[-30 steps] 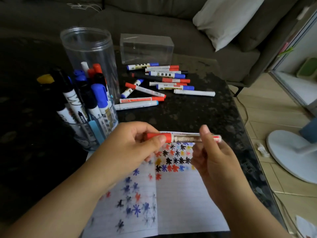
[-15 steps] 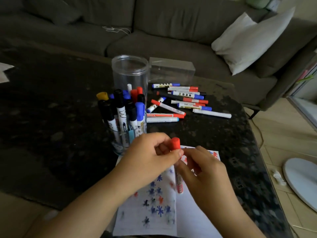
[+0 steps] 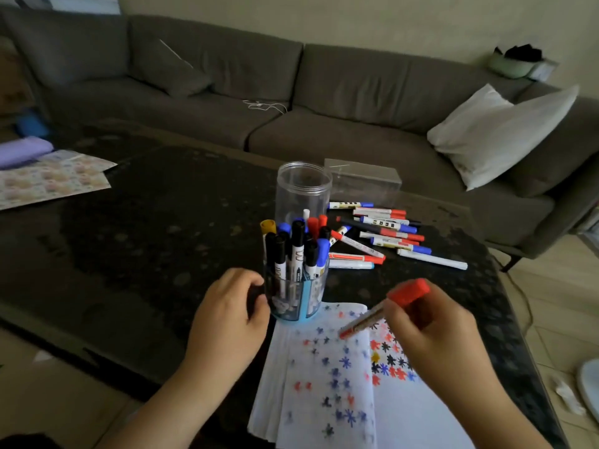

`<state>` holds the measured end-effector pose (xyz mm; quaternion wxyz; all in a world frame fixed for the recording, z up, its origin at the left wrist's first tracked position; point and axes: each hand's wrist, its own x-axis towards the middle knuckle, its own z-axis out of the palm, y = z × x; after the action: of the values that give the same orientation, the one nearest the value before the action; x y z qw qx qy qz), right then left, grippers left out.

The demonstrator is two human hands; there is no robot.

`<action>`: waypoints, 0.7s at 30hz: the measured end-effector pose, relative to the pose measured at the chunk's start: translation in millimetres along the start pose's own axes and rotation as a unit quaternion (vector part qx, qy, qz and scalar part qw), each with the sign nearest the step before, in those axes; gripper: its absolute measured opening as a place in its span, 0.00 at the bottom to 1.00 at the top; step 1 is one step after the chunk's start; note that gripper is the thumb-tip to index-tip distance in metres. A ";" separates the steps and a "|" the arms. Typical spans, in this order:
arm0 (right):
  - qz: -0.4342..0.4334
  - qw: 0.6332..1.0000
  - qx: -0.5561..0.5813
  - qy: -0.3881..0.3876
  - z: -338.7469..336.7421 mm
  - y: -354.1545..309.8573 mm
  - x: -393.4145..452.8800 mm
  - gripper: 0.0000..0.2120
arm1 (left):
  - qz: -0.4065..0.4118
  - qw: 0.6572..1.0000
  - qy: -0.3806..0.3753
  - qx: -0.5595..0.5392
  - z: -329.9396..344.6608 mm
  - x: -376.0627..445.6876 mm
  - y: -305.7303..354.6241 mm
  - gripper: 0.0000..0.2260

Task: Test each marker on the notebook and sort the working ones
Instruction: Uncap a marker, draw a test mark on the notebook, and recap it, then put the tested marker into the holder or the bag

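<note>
My right hand (image 3: 431,332) grips a red marker (image 3: 372,315) over the open notebook (image 3: 324,403). The marker's wide red end points up and to the right. Its small red end hangs just above the page, which is covered in red, blue and black star marks. My left hand (image 3: 227,315) has its fingers loosely curled with nothing seen in it, close against the left wall of a clear cup (image 3: 293,311) packed with upright markers. A pile of loose markers (image 3: 385,236) lies on the table behind the cup.
A tall clear cylinder (image 3: 303,189) stands right behind the cup, with a clear box (image 3: 364,181) behind the pile. The dark table (image 3: 146,238) carries patterned paper (image 3: 48,179) at far left. A grey sofa with a white pillow (image 3: 496,134) lies beyond.
My left hand has let go of the marker's red end and moved left to the cup. My right hand now holds the marker alone, tilted over the page. The camera has tipped up.
</note>
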<state>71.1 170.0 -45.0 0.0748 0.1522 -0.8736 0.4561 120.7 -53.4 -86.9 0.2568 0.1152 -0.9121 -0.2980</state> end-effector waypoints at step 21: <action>-0.068 0.996 0.002 0.059 22.0 -49.5 27.0 0.05 | 0.071 0.995 -0.064 0.032 7.9 6.4 -16.2 0.23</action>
<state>62.4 120.0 -12.1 0.1565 0.1845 -0.8544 0.4599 112.0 -64.8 -99.5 0.2141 0.0390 -0.9418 -0.2562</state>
